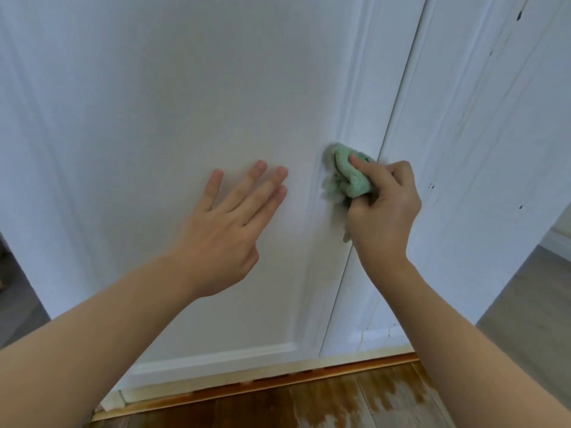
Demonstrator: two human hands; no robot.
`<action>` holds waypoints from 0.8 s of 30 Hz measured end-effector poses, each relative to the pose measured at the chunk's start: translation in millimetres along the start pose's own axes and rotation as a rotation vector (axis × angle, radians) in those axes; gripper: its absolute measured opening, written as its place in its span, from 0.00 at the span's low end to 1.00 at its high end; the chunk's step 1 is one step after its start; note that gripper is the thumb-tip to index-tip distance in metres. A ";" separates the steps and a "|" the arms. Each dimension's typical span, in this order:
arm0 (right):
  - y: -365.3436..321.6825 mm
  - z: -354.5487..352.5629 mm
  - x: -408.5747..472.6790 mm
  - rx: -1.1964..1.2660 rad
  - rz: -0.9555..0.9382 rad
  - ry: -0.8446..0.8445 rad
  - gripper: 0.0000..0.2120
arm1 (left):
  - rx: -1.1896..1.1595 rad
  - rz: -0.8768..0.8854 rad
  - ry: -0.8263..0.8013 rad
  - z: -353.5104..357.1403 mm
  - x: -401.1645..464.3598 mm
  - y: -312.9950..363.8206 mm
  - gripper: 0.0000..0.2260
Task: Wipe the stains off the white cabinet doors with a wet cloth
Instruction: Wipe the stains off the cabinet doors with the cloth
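Right hand [383,211]: fingers curled, thumb on top, gripping a bunched green cloth [346,177]. Cloth is pressed against the raised moulding at the right edge of the left white cabinet door [154,103], just beside the seam to the right door [479,134]. Left hand [228,230]: fingers straight and spread, holding nothing; can't tell if the fingertips touch the panel. Right door has small dark specks [431,186]. Yellowish staining along the door bottom [361,338]. Worn wooden floor [340,403] below.
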State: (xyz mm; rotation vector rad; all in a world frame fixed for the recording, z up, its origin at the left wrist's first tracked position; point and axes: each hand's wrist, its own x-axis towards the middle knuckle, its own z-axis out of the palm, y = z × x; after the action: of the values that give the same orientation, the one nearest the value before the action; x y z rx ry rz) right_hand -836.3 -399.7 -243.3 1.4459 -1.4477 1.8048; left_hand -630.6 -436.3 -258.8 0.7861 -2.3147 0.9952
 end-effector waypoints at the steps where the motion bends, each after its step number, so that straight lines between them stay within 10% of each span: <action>1: 9.5 -0.4 -15.1 -0.052 -0.005 -0.005 0.22 | 0.006 0.015 -0.003 4.5 -3.4 3.8 0.32; 24: 111.2 -0.3 -251.6 -0.413 0.719 -0.561 0.21 | 0.081 0.230 -0.082 94.9 -65.7 55.1 0.34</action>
State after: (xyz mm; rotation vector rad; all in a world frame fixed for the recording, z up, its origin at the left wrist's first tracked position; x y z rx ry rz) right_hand -830.9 -372.6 -517.0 1.3567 -2.7096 1.3130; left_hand -640.9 -457.4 -384.5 0.6106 -2.4907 1.1816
